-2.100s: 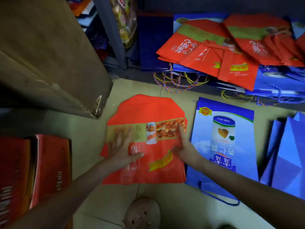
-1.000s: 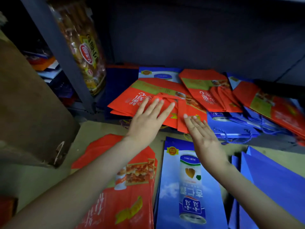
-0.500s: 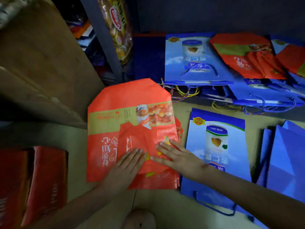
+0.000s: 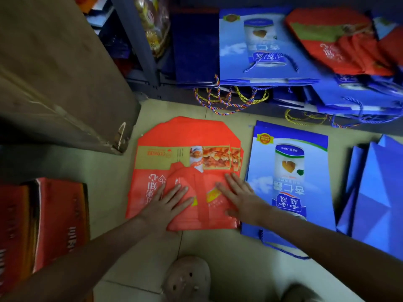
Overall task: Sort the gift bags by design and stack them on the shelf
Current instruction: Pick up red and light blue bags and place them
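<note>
A stack of flat red gift bags point(image 4: 185, 149) lies on the floor in front of me. My left hand point(image 4: 168, 203) and my right hand point(image 4: 239, 195) both press flat on its near half, fingers straight. Right of it lies a blue gift bag point(image 4: 290, 171) printed with a can, its cord handle towards me. On the low shelf point(image 4: 152, 92) behind, another blue bag point(image 4: 257, 44) tops a pile, with more red bags point(image 4: 335, 40) and blue bags point(image 4: 357, 97) at the far right.
A large brown cardboard box point(image 4: 54, 68) stands at the left. Red boxes point(image 4: 48, 219) sit at the lower left. Plain blue folded bags point(image 4: 377, 203) lie at the right. A metal shelf post point(image 4: 135, 38) rises beside a snack packet point(image 4: 154, 22). My sandalled foot point(image 4: 187, 277) is below.
Both hands reached to the shelf, brought red bags down onto the floor stack, and now press them flat. A blue bag is uncovered on top of the shelf pile.
</note>
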Motion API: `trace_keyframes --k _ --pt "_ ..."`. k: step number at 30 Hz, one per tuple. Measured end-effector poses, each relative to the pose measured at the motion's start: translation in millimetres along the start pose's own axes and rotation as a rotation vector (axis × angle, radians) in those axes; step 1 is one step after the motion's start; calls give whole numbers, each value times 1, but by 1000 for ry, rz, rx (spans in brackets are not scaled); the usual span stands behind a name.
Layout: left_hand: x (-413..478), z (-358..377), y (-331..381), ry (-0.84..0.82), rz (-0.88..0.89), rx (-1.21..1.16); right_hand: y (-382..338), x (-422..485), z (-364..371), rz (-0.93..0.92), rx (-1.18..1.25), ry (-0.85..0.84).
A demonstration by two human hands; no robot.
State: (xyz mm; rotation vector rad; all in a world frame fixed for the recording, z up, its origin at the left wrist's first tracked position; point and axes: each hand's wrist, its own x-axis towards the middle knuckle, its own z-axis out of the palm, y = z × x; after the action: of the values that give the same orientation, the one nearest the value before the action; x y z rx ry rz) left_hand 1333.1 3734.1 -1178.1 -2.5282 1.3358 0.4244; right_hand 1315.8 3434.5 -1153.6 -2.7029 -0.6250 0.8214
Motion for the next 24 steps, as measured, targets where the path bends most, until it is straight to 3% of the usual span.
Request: trace_keyframes --k 5,10,13,15,19,22,24 --pt "6 0 -10 81 91 -12 6 10 -1 166 297 -11" --pt "7 0 -24 127 109 -39 5 17 -7 171 328 -66" --pt "12 -12 -32 131 84 -54 9 12 -21 143 293 -12" --pt "24 -36 -30 201 -1 -100 18 6 -46 75 205 162" --pt "74 -120 -19 390 -220 -151 48 -12 -120 3 129 748" --pt "122 -185 -16 604 -245 -169 80 -33 -178 88 19 1061" --pt "160 -227 -13 723 -215 -149 112 -47 -208 209 -65 1156"
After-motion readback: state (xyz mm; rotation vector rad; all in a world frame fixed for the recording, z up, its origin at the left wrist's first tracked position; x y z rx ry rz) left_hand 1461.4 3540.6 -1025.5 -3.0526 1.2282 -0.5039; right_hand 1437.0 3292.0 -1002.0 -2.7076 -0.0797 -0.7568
